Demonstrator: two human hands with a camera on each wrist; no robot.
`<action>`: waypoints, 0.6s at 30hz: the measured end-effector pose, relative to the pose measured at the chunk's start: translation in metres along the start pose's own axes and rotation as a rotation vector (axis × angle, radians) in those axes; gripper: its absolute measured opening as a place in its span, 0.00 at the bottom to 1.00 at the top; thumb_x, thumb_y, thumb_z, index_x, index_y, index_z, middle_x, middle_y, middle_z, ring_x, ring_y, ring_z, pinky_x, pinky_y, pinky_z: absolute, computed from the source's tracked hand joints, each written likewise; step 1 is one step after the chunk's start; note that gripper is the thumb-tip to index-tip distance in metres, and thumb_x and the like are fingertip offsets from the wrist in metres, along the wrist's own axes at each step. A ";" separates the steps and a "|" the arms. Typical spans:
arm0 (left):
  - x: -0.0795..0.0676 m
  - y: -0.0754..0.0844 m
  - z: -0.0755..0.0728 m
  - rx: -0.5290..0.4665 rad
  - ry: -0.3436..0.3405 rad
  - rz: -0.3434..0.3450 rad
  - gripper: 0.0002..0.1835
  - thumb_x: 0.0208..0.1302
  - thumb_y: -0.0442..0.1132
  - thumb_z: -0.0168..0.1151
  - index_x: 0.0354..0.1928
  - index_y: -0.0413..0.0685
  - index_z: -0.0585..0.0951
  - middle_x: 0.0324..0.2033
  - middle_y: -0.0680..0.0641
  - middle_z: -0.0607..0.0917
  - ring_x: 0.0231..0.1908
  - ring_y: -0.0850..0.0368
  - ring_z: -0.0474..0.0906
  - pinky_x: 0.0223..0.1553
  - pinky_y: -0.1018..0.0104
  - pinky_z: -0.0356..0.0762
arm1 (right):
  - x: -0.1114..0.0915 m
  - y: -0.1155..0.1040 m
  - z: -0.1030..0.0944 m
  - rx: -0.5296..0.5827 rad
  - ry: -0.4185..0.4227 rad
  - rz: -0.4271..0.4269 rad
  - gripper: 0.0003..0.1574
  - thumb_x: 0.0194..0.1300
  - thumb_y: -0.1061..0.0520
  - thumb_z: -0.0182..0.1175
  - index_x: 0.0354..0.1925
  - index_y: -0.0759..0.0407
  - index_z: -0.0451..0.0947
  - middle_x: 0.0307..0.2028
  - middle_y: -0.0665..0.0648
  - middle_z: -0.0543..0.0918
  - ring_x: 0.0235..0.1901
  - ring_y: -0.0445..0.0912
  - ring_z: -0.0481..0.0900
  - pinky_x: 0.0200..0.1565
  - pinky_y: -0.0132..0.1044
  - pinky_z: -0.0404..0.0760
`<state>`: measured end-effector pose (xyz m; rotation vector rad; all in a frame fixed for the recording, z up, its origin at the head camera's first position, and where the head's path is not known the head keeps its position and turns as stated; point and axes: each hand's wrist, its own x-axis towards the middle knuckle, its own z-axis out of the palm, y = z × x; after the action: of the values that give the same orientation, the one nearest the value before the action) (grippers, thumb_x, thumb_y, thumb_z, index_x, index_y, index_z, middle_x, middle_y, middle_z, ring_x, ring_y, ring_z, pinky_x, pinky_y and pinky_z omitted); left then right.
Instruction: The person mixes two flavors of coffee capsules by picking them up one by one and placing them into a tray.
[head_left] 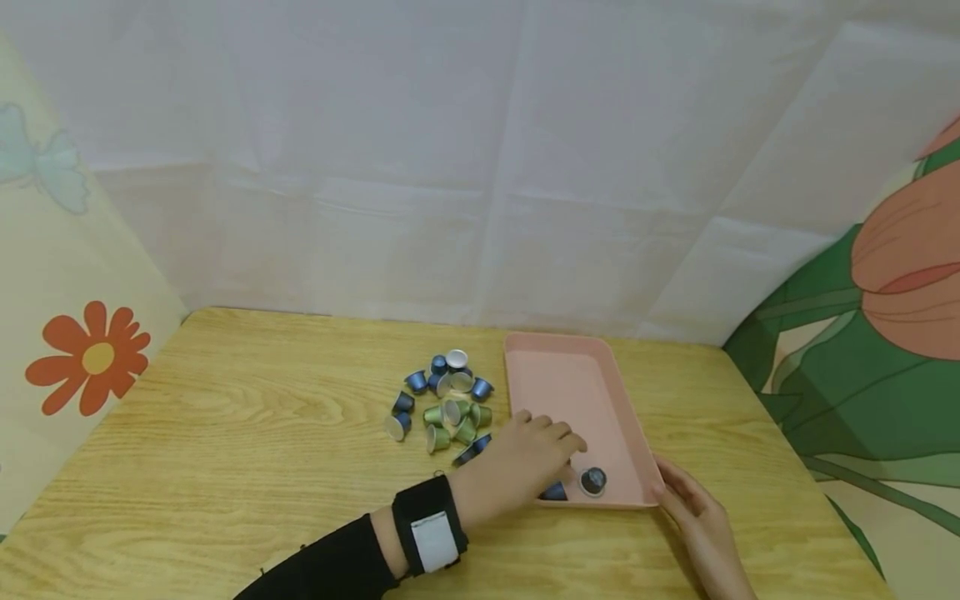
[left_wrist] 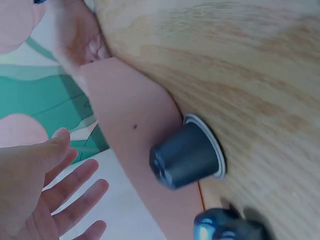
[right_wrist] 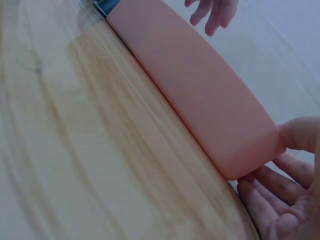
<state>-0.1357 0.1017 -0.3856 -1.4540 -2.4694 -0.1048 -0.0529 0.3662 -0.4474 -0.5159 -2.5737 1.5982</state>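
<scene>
A pink tray (head_left: 562, 375) lies on the wooden table, its front right corner gripped by my right hand (head_left: 699, 518). The thumb (right_wrist: 300, 134) is on the corner's wall, with the other fingers around it low down. Over the tray's near part hovers my left hand (head_left: 525, 462), fingers parted and holding nothing in the left wrist view. A dark coffee capsule (head_left: 593, 481) sits in the tray near the front, and a blue coffee capsule (head_left: 553, 492) shows partly below the left hand. Another dark capsule (left_wrist: 187, 152) appears close to the tray's wall in the left wrist view.
Left of the tray is a loose pile of green capsules (head_left: 465, 429) and blue capsules (head_left: 416, 382), several of each. Some blue ones lie by the left forearm. A white sheet (head_left: 420, 167) hangs behind the table (head_left: 247, 433).
</scene>
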 end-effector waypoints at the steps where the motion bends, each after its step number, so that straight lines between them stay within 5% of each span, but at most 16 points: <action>1: -0.002 -0.002 -0.001 -0.004 0.003 -0.010 0.19 0.72 0.54 0.55 0.59 0.59 0.80 0.52 0.58 0.83 0.50 0.62 0.79 0.50 0.67 0.75 | 0.000 0.000 0.000 0.000 0.002 -0.007 0.39 0.73 0.41 0.55 0.71 0.62 0.63 0.47 0.23 0.70 0.48 0.15 0.65 0.48 0.14 0.66; 10: -0.025 -0.021 -0.011 -0.011 -0.062 -0.111 0.17 0.72 0.53 0.57 0.58 0.60 0.80 0.52 0.57 0.83 0.52 0.60 0.78 0.53 0.65 0.76 | -0.001 0.000 0.000 0.003 0.003 -0.006 0.40 0.73 0.40 0.55 0.72 0.62 0.63 0.48 0.23 0.70 0.48 0.14 0.64 0.48 0.14 0.67; 18: -0.049 -0.042 -0.021 -0.013 -0.041 -0.169 0.14 0.70 0.50 0.61 0.53 0.57 0.83 0.49 0.56 0.84 0.50 0.58 0.80 0.50 0.60 0.77 | 0.000 0.000 0.001 0.010 0.013 -0.010 0.39 0.73 0.41 0.55 0.71 0.63 0.63 0.48 0.23 0.70 0.48 0.15 0.65 0.49 0.14 0.67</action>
<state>-0.1452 0.0355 -0.3757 -1.2630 -2.6264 -0.1256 -0.0528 0.3657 -0.4481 -0.5094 -2.5533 1.5988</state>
